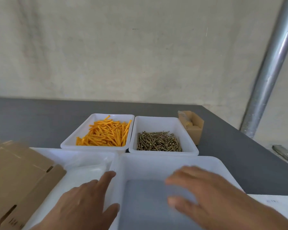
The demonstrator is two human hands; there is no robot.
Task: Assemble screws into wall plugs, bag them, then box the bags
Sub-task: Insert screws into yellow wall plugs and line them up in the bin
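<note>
Fingers [106,179] of the left hand [80,203] and right hand [213,198] lie straight, holding nothing, over the near white trays [156,161]. Beyond them, well apart, orange wall plugs [105,133] and brass screws [158,141] fill separate far trays [156,121].

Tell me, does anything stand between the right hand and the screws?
Nothing visible blocks the way. The right hand is over the near tray, and the screws lie in the screw tray just behind it. Only the two tray walls lie between, and the hand could likely pass over them.
</note>
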